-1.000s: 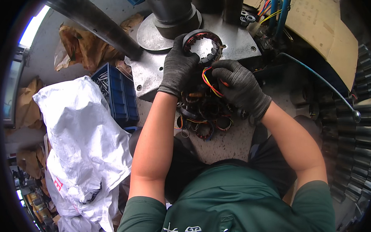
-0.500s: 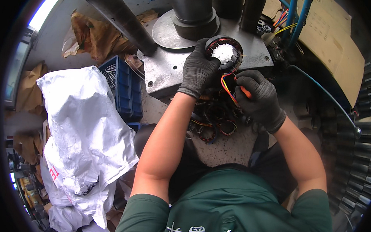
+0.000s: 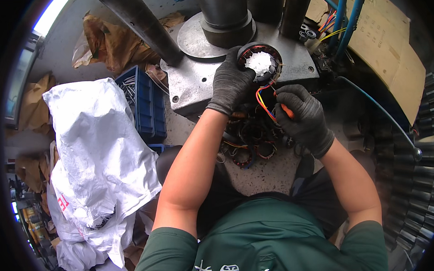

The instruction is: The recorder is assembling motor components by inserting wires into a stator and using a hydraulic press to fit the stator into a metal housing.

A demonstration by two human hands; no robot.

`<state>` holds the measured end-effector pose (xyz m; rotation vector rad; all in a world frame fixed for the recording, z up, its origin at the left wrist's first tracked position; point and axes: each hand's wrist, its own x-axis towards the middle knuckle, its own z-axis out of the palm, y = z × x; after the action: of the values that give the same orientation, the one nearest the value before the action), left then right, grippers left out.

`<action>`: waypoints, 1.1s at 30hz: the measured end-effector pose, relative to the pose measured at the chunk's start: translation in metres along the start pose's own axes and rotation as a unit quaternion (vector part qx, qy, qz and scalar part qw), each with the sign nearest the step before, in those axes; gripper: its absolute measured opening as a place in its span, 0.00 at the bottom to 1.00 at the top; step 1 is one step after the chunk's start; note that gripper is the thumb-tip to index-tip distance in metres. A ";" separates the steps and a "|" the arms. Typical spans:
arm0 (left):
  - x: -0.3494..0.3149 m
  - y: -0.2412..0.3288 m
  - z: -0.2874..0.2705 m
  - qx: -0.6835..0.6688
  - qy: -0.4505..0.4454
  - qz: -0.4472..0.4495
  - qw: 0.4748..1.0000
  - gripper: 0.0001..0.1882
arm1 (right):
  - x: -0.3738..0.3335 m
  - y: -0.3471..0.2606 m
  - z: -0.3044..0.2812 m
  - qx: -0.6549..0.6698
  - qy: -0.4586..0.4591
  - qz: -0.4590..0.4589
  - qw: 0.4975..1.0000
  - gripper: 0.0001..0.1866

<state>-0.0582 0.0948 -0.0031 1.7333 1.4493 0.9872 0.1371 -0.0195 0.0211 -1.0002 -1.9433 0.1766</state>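
Left hand (image 3: 232,82) grasping a wound ring (image 3: 274,57), dark rim with copper coils inside, thumb at the inner edge. Ring sits over the front part of a metal base plate (image 3: 189,86), slightly tilted; can't tell if it touches. Bore is bright white (could be plate glare, can't tell). Right hand (image 3: 302,116) curled around an orange handle (image 3: 287,111), just below and right of the ring; tip end too small to read. Coloured leads (image 3: 260,99), red, yellow and bluish, hang off the ring and loop down beside the right fingers; can't tell if they're pinched.

Below the hands: pile of more wound rings (image 3: 245,129) with wires, on the floor (image 3: 256,177). Behind the ring: round disc (image 3: 190,43) on the plate, thick dark column (image 3: 224,13) standing on it. Right rear: bearings (image 3: 310,33), blue hoses (image 3: 349,25), cardboard (image 3: 386,58). Left: blue bin (image 3: 149,104) with metal rods (image 3: 128,88), big white sack (image 3: 100,135) nearer the body. Far right: stacked metal cylinders (image 3: 419,185)
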 end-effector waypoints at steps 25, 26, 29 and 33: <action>0.003 -0.002 -0.001 0.017 -0.003 0.003 1.000 0.36 | 0.005 -0.010 -0.004 -0.041 -0.034 -0.035 0.998 0.14; 0.002 0.000 -0.002 0.018 -0.003 0.004 1.000 0.36 | 0.007 -0.008 -0.004 -0.044 -0.045 -0.033 0.997 0.14; 0.001 0.006 -0.001 0.016 -0.014 -0.007 1.000 0.37 | 0.010 0.001 -0.002 -0.068 -0.065 -0.024 0.995 0.14; 0.000 0.009 -0.001 0.034 -0.020 -0.003 0.999 0.37 | 0.010 0.011 0.006 -0.080 -0.100 0.002 0.992 0.18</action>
<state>-0.0548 0.0930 0.0047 1.7860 1.4759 0.9044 0.1360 -0.0035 0.0192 -1.1261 -2.1656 0.1294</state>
